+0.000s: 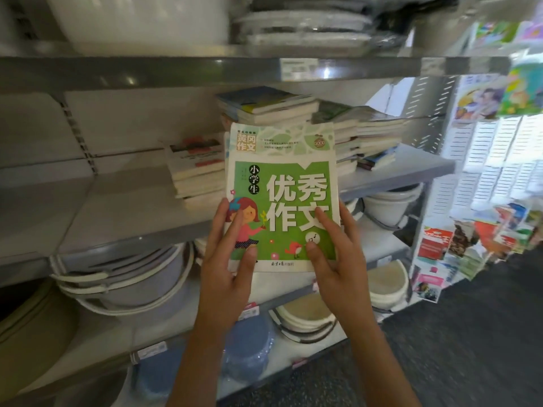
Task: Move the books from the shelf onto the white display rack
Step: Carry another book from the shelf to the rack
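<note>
I hold a green-covered book with large white Chinese characters and a cartoon girl upright in front of the grey shelf. My left hand grips its lower left corner, thumb and forefinger lying on the cover. My right hand grips the lower right corner the same way, other fingers behind the edge. Behind the book, stacks of books lie flat on the shelf: a low stack at left, a taller one in the middle, and more at right. The white slatted display rack stands at the right with colourful books on it.
Basins and buckets with white rims fill the shelves below, and blue lids sit lower down. Pans and plates are on the top shelf. Dark carpet floor lies at the lower right.
</note>
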A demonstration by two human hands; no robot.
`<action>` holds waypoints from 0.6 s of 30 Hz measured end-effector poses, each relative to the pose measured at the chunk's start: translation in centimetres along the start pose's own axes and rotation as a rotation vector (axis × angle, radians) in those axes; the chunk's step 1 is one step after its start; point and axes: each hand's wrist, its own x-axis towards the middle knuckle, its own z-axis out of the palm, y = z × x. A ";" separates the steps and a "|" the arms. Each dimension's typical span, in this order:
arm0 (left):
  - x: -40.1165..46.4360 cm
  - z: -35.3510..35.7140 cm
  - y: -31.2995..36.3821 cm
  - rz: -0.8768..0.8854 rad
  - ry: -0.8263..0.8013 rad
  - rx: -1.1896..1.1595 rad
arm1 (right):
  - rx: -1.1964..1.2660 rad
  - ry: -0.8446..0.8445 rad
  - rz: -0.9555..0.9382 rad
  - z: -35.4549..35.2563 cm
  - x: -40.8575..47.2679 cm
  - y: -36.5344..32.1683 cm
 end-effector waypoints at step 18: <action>-6.7 29.4 12.9 0.034 -0.295 -0.227 | -0.150 0.272 0.177 -31.7 -7.2 3.5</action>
